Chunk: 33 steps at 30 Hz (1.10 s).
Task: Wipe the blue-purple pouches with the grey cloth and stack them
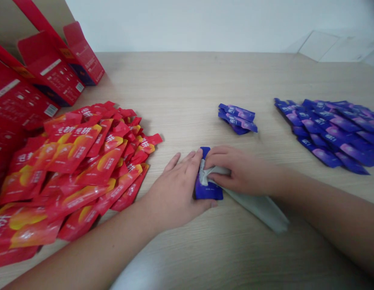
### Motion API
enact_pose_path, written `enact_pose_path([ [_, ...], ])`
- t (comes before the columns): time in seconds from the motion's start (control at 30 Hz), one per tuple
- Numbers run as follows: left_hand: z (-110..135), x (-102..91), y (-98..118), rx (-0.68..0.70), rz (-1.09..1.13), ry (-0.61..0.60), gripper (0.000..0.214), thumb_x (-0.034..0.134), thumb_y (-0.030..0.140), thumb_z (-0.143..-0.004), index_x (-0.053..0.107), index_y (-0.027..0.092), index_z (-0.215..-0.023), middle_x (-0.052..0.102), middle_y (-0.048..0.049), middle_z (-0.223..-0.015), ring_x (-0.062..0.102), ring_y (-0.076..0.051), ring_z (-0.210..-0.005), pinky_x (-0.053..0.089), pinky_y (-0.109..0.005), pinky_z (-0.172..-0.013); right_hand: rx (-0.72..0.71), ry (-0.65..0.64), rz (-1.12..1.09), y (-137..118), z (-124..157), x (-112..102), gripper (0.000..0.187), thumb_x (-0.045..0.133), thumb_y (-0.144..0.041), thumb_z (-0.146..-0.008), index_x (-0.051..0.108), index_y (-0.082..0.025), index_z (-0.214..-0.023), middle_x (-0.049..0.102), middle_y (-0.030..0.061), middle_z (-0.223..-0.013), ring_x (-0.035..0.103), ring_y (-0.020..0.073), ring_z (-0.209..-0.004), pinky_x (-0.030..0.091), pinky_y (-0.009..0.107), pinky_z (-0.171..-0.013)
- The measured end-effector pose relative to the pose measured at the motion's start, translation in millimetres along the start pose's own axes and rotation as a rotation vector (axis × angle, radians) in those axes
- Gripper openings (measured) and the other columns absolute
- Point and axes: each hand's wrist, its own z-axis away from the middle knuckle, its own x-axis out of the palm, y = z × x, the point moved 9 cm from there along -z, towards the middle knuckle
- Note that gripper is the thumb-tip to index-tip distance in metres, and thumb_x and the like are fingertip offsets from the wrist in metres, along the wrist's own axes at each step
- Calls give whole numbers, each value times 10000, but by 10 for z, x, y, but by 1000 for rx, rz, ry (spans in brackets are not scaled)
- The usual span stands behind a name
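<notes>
A purple packet [208, 191] lies flat on the table in front of me. My left hand [177, 189] rests flat beside it, fingers stretched out, with the index finger along its left edge and the thumb by its lower edge. Pinched in my right hand [239, 169] is a pale grey cloth [256, 207]. Its bunched end presses on the face of the packet, and the rest trails to the lower right across the table. The cloth and both hands hide part of the packet.
A heap of red packets [84, 161] covers the left side. Behind it stand open red boxes [58, 72]. Several purple packets [238, 117] lie beyond my right hand, and a larger spread of purple packets [334, 129] is at the right. A white wall [189, 24] borders the table.
</notes>
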Motion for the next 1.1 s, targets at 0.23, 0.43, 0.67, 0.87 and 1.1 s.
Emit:
enact_pose_path([
  [0.23, 9, 0, -6, 4, -8, 18, 1204, 801, 655, -878, 141, 106, -1723, 408, -275, -1729, 377, -379, -1643, 182, -608, -1383, 158, 276, 134, 401, 9, -150, 187, 638, -264, -1019, 715, -226, -1185, 768, 100, -1191, 719, 296, -1143, 568, 470, -1033],
  [0.43, 22, -19, -29, -2, 21, 53, 1348, 845, 609, -856, -57, 112, -1725, 335, -324, -1744, 386, -357, -1640, 247, -630, -1358, 78, 232, -56, 4, 60, -228, 189, 688, -275, -994, 697, -253, -1181, 790, 55, -1165, 746, 248, -1062, 600, 400, -958],
  [0.67, 13, -49, 0, 6, 74, 33, 1283, 867, 561, -841, 40, 147, -1731, 385, -272, -1741, 387, -361, -1640, 241, -644, -1359, -42, -112, -145, -287, 33, 74, 137, 694, -187, -980, 716, -301, -1053, 791, 6, -1141, 732, 264, -1150, 576, 410, -1059],
  [0.87, 0, -64, 3, -7, 67, 36, 1231, 848, 573, -846, 111, 140, -1732, 358, -269, -1755, 411, -386, -1624, 239, -641, -1362, 28, 51, 81, 67, -27, 22, 163, 620, -195, -1021, 701, -255, -1149, 749, 79, -1189, 702, 296, -1143, 553, 482, -1056],
  [1.1, -2, -50, -5, -21, 22, 9, 1211, 818, 609, -863, 150, 70, -1717, 352, -290, -1751, 389, -391, -1635, 233, -620, -1370, 99, 311, 133, 319, 12, -179, 176, 606, -231, -1026, 670, -248, -1189, 744, 96, -1196, 704, 303, -1166, 569, 506, -1051],
])
